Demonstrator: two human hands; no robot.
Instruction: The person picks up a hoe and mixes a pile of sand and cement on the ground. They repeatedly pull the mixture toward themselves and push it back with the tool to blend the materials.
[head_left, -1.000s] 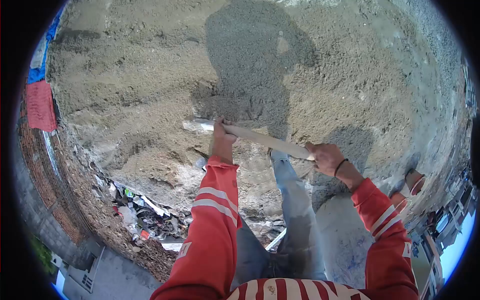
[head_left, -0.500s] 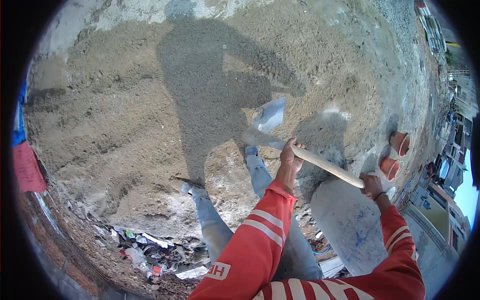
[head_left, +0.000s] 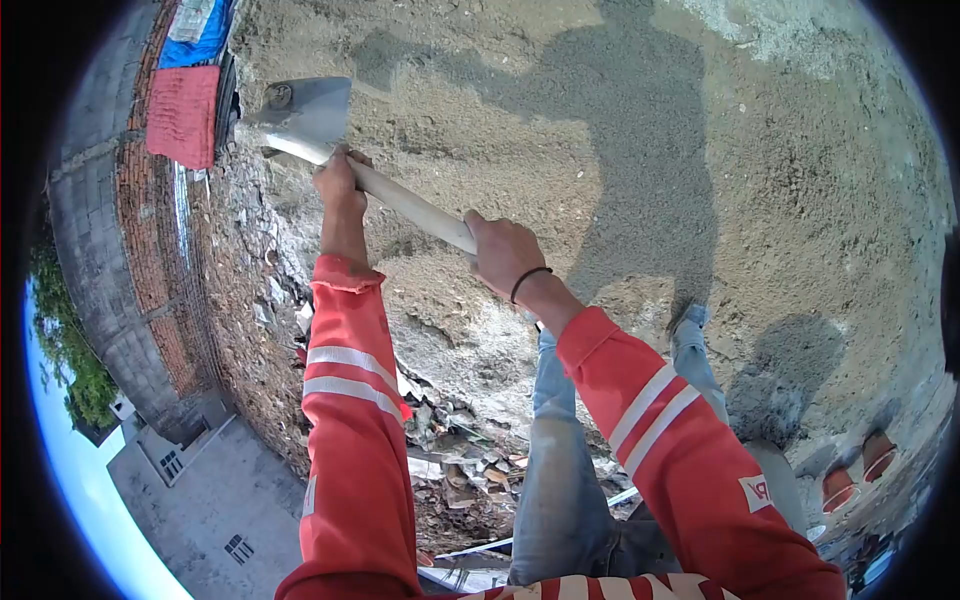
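Ground (head_left: pixel 830 210): partly shadowed
Buckets (head_left: pixel 834 484): contents not discernible
Left hand (head_left: pixel 341 184): clamped on hoe (head_left: pixel 412 207) near blade (head_left: pixel 322 106)
Right hand (head_left: pixel 506 254): clamped farther back, arm extended

Bright daylight from behind camera; distinct body shadow (head_left: pixel 645 150) on ground (head_left: pixel 850 200). Strong fisheye bowing toward edges, black surround. Sky (head_left: pixel 88 485) washed pale.

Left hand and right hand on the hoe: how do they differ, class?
The left hand grips the pale handle close to the blade; the right hand grips it farther back. The right hand has a dark wristband; the left hand shows none. Both hold the same handle and come from red, white-striped sleeves.
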